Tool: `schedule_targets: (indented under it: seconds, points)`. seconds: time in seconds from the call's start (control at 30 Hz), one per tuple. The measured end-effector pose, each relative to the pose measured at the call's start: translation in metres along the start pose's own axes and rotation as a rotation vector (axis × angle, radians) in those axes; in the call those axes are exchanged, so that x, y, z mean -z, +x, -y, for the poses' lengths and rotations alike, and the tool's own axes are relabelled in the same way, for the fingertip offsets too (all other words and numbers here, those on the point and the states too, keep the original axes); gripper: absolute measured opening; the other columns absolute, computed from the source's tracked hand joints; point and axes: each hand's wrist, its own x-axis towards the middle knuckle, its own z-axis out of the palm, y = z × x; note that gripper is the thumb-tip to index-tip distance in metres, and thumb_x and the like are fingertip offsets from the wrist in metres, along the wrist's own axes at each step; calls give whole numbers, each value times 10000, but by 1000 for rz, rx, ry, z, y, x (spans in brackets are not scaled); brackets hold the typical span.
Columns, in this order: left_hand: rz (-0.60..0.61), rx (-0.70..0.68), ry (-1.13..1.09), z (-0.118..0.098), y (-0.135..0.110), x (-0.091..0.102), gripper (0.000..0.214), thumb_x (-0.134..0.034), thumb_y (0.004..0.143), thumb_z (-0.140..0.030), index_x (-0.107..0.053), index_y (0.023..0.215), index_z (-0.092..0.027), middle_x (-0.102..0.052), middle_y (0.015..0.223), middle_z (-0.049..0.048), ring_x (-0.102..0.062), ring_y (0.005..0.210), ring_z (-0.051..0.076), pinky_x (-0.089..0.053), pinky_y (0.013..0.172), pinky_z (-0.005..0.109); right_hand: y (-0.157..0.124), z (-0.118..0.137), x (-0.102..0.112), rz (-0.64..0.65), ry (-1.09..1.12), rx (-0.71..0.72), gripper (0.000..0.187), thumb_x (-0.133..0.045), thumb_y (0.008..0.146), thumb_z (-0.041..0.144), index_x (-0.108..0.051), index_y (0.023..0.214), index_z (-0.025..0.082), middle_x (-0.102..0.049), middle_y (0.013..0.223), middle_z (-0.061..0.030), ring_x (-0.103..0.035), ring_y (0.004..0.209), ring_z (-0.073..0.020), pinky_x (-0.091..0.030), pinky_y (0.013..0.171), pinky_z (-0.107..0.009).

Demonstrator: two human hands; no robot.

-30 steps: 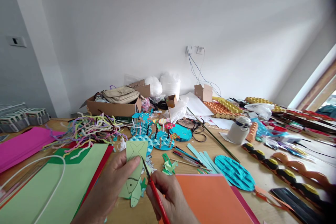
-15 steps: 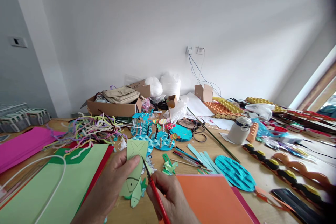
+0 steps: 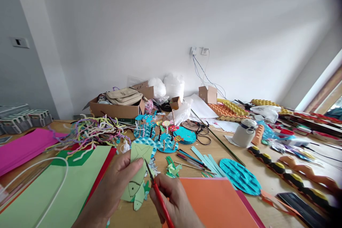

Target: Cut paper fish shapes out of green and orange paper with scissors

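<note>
Pinched between the thumb and fingers of my left hand [image 3: 114, 181] is a light green paper strip [image 3: 141, 151] with a fish drawn on it in dark lines. My right hand [image 3: 169, 194] is closed round red-handled scissors [image 3: 159, 199], whose dark blades meet the strip's right edge beside the tail drawing. Below the strip, a small light green paper fish [image 3: 138, 201] shows, with an eye drawn on it. Green and teal paper cutouts [image 3: 146, 188] lie on the table behind my hands.
Orange paper [image 3: 213, 199] lies at right, light green sheets [image 3: 45, 192] at left. Beyond are a pipe-cleaner pile [image 3: 96, 130], blue wave models [image 3: 166, 142], pens [image 3: 193, 160] and a blue disc [image 3: 239, 176]. A white jar [image 3: 243, 133] and a phone [image 3: 301, 205] stand and lie further right.
The strip's top has tilted slightly to the right against the scissor blades. Both hands keep their hold, and the view has shifted only a little.
</note>
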Motion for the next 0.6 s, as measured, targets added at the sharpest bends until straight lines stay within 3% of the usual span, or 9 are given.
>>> schedule_targets:
  seconds: [0.23, 0.5, 0.6]
  points:
    - [18, 13, -13, 2, 0, 2, 185, -659, 710, -376, -658, 700, -191, -543, 567, -49, -502, 530, 135, -437, 524, 226, 1, -1, 3, 3, -63, 46, 343, -487, 860, 357, -344, 586, 209, -328, 523, 67, -277, 507, -86, -221, 466, -224]
    - [93, -43, 56, 6, 6, 10, 201, -613, 793, -398, -655, 756, -205, -572, 663, -33, -552, 633, 165, -480, 623, 257, 2, -2, 3, -11, -83, 61, 329, -476, 857, 343, -338, 591, 207, -306, 546, 66, -250, 524, -93, -217, 470, -226]
    - [48, -69, 76, 5, 6, 10, 184, -637, 766, -380, -670, 768, -199, -580, 644, -25, -557, 617, 177, -480, 597, 264, 1, -3, 3, 9, -47, 37, 319, -473, 865, 356, -362, 605, 207, -326, 546, 62, -275, 529, -98, -224, 478, -232]
